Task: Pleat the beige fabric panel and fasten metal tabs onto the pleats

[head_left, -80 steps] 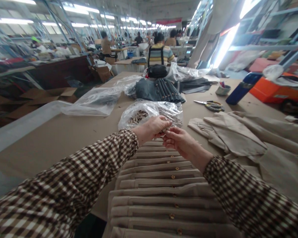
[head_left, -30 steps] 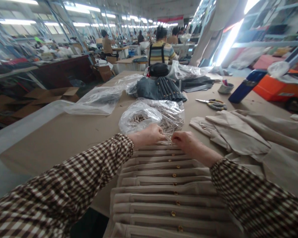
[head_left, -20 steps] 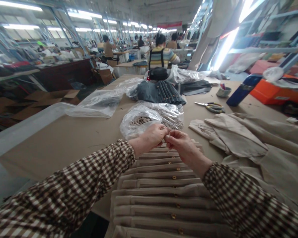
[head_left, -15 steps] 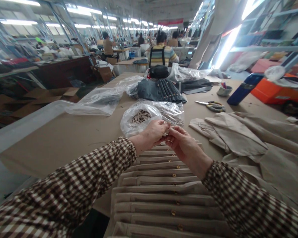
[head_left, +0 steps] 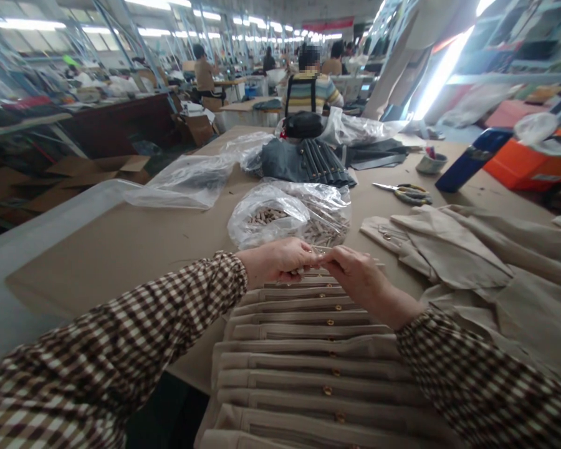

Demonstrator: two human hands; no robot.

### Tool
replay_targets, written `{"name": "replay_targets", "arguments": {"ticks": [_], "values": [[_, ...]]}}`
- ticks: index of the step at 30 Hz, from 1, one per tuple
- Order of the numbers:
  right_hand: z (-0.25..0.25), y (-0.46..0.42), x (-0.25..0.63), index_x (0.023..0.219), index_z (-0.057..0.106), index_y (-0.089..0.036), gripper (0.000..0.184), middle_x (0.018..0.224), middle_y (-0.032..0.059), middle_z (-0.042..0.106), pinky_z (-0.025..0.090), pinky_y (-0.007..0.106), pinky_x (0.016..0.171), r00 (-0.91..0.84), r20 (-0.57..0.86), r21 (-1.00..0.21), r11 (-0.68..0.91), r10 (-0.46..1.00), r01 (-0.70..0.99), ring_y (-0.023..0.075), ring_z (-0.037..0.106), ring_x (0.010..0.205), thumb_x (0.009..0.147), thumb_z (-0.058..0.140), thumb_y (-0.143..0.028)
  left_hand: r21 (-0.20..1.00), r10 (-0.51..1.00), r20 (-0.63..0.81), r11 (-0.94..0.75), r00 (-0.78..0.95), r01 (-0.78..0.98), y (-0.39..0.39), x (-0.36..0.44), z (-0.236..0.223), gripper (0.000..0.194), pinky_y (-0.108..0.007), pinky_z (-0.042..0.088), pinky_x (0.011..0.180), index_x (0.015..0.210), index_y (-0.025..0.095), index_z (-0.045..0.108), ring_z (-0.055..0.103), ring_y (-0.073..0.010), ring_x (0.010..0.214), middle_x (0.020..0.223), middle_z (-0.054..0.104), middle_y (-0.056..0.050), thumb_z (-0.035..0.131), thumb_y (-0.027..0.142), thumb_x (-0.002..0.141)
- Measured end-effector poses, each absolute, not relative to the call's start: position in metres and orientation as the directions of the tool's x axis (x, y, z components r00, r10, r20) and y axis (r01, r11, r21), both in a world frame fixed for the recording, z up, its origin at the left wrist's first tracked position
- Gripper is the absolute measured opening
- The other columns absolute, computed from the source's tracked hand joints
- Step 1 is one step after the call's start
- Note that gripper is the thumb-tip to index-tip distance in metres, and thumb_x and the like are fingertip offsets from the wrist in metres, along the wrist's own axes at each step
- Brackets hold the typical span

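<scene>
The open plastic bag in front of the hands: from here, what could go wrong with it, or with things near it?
The plastic bag lies open just beyond the left hand, so a bump might spill the small beige pieces. The scissors lie uncovered near the loose beige cloth; if the cloth were dragged over them, it could perhaps snag.

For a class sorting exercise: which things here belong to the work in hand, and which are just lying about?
Probably in use:
beige stack below left hand and right hand
open bag of small pieces

Apparently lying about:
scissors
cup
dark cloth
</scene>
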State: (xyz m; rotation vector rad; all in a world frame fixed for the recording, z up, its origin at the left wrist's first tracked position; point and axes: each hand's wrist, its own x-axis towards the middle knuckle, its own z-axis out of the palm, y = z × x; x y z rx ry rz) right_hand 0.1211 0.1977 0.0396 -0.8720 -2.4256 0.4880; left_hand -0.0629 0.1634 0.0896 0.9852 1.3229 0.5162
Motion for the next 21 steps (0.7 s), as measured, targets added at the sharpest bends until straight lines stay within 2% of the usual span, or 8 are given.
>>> {"name": "replay_targets", "arguments": {"ticks": [4, 7, 10, 14, 18, 21], "values": [[0.041, 0.199, 0.119, 0.08, 0.065, -0.02, 0.009, 0.076, 0.0024, 0.068, 0.037, 0.024, 0.066, -0.696, 0.214, -0.486, 0.693, 0.686, 0.533, 0.0144, 0.057, 0.069, 0.086, 0.058, -0.022, 0.802, 0.807, -0.561, 0.474, 0.186, 0.364, 0.164, -0.067, 0.089, 0.021, -0.017, 0.034, 0.04, 0.064, 0.017, 0.054, 0.036, -0.0057, 0.042, 0.05, 0.04, 0.007, 0.069, 0.027, 0.075], [0.045, 0.202, 0.119, 0.085, 0.07, -0.022, 0.017, 0.076, 0.001, 0.07, 0.036, 0.024, 0.064, -0.707, 0.08, -0.497, 0.643, 0.702, 0.582, 0.0136, 0.057, 0.066, 0.088, 0.054, -0.025, 0.773, 0.873, -0.456, 0.292, 0.173, 0.563, 0.167, -0.07, 0.088, 0.021, -0.019, 0.028, 0.038, 0.059, 0.018, 0.05, 0.036, -0.0075, 0.04, 0.048, 0.039, 0.006, 0.063, 0.025, 0.074], [0.048, 0.205, 0.118, 0.082, 0.073, -0.023, 0.023, 0.073, 0.0011, 0.069, 0.034, 0.024, 0.062, -0.691, -0.009, -0.436, 0.619, 0.723, 0.653, 0.0135, 0.056, 0.064, 0.087, 0.051, -0.022, 0.683, 0.898, -0.403, 0.167, 0.177, 0.711, 0.172, -0.069, 0.086, 0.018, -0.022, 0.023, 0.037, 0.058, 0.019, 0.052, 0.038, -0.0092, 0.039, 0.046, 0.042, 0.004, 0.06, 0.026, 0.073], [0.05, 0.207, 0.114, 0.078, 0.076, -0.023, 0.019, 0.064, 0.0003, 0.066, 0.034, 0.025, 0.058, -0.662, -0.055, -0.406, 0.59, 0.747, 0.698, 0.0132, 0.053, 0.057, 0.079, 0.057, -0.019, 0.616, 0.905, -0.385, 0.106, 0.18, 0.78, 0.179, -0.066, 0.078, 0.02, -0.025, 0.018, 0.039, 0.055, 0.018, 0.054, 0.035, -0.0084, 0.038, 0.045, 0.044, 0.003, 0.062, 0.026, 0.072], [0.052, 0.209, 0.11, 0.079, 0.077, -0.024, 0.02, 0.067, 0.0, 0.068, 0.036, 0.023, 0.056, -0.608, -0.098, -0.43, 0.518, 0.788, 0.74, 0.0127, 0.056, 0.059, 0.077, 0.059, -0.016, 0.576, 0.913, -0.379, 0.107, 0.149, 0.81, 0.185, -0.063, 0.072, 0.021, -0.026, 0.019, 0.041, 0.055, 0.016, 0.055, 0.035, -0.0084, 0.04, 0.046, 0.043, 0.003, 0.063, 0.026, 0.072], [0.054, 0.21, 0.11, 0.083, 0.077, -0.025, 0.017, 0.069, -0.0012, 0.069, 0.034, 0.021, 0.052, -0.565, -0.132, -0.418, 0.471, 0.814, 0.777, 0.0119, 0.056, 0.059, 0.077, 0.061, -0.021, 0.567, 0.906, -0.402, 0.131, 0.134, 0.813, 0.184, -0.061, 0.075, 0.02, -0.025, 0.021, 0.043, 0.058, 0.017, 0.054, 0.036, -0.0085, 0.041, 0.046, 0.042, 0.004, 0.063, 0.028, 0.072]]}}
